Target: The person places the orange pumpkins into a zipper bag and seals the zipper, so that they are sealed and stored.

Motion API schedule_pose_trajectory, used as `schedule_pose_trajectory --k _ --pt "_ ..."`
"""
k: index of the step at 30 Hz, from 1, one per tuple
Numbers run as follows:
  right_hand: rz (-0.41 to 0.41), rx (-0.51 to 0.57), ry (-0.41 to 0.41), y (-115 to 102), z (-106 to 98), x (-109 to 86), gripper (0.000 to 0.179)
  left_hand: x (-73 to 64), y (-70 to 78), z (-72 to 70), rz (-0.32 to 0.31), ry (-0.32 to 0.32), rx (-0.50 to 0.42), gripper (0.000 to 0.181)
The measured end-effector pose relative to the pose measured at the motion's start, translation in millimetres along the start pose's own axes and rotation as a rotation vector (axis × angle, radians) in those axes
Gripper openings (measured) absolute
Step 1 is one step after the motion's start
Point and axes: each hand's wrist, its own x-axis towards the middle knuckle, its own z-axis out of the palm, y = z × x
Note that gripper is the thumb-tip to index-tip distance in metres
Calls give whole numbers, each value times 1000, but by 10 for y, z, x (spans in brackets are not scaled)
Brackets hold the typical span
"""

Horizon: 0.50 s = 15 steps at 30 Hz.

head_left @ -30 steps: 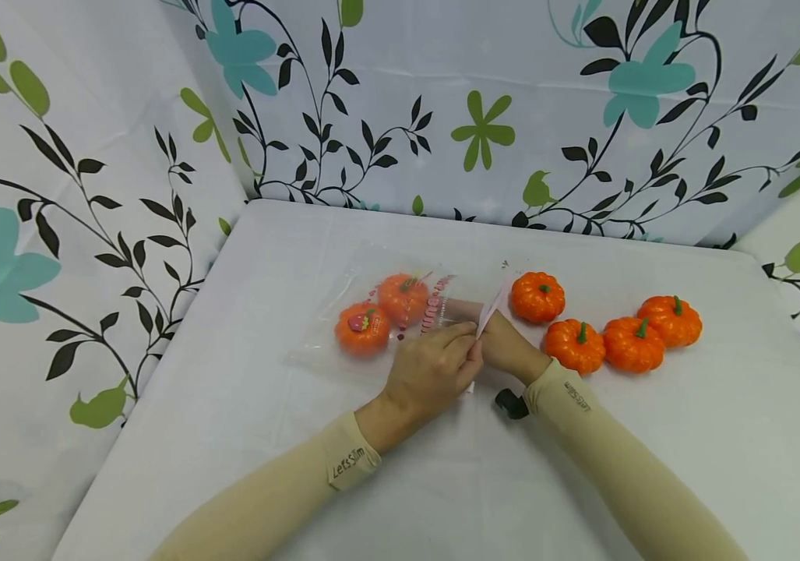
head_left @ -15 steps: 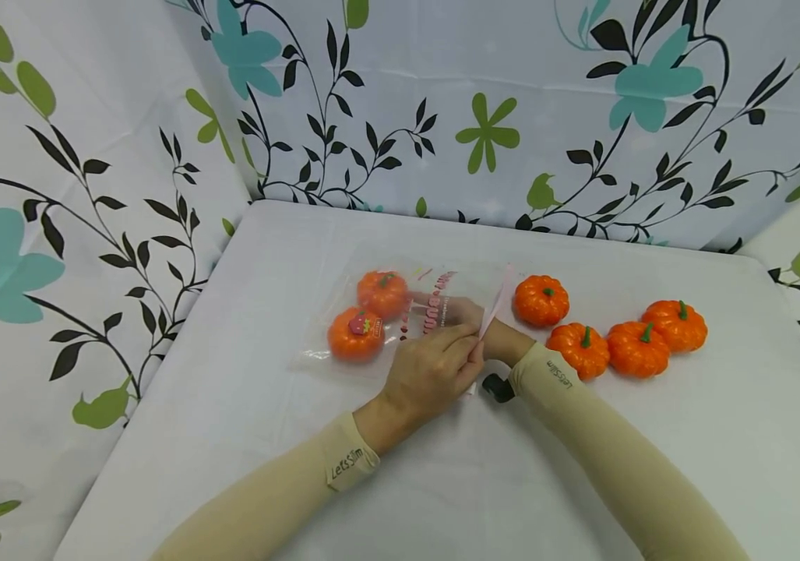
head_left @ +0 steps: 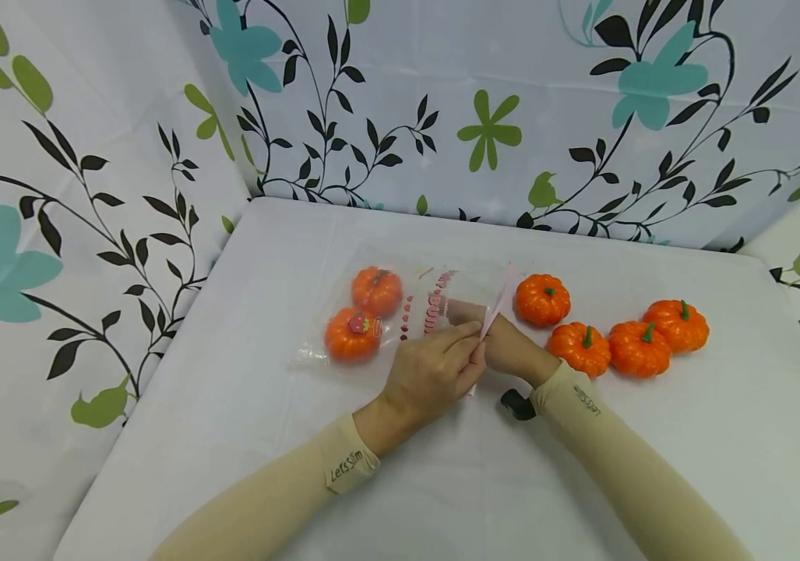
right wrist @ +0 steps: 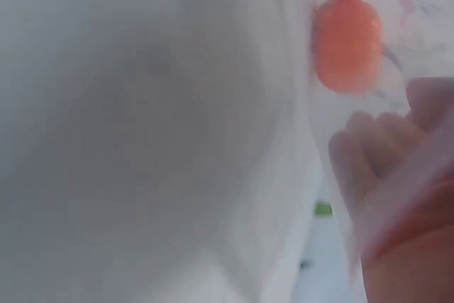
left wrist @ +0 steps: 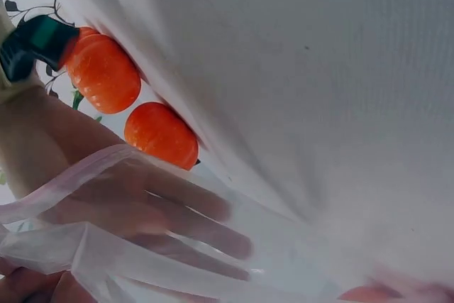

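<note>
A clear plastic bag with pink print (head_left: 417,292) lies at the table's middle, its mouth toward the right. Inside are two small orange pumpkins, the back one (head_left: 376,291) and the front one (head_left: 353,336), seen through the film. My left hand (head_left: 433,372) pinches the pink-edged mouth. Through that mouth reaches my right hand (head_left: 508,347), its fingers covered by the film in the head view. In the left wrist view, the right hand's fingers (left wrist: 191,225) extend fairly straight with nothing in them. Both pumpkins lie beyond its fingertips, apart from them.
Outside the bag, to the right, several more orange pumpkins (head_left: 542,300) sit on the white table (head_left: 736,436), some grouped in a row (head_left: 639,349). A black wrist camera (head_left: 517,405) is on the right wrist. Patterned curtains (head_left: 400,101) border the table at the back and sides.
The right hand went deeper into the bag, pushing the pumpkins left, then drew partly back to the right. Both pumpkins stayed inside. The left hand kept its pinch on the bag's edge.
</note>
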Motion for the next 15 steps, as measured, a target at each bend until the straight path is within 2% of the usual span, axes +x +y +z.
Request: schedule_pose_trajectory --k 3,7,12,15 --pt "32 -51 64 -25 -73 -175 46 12 18 4 -9 -20 -1 15" --pt "31 -189 168 -64 -224 -472 51 25 36 9 -25 -54 -1 15" --pt "26 -376 243 -105 -401 -760 69 41 52 17 -34 -67 -8 13" --pt "49 -462 267 -120 -524 -876 84 42 63 34 -39 -65 -21 13"
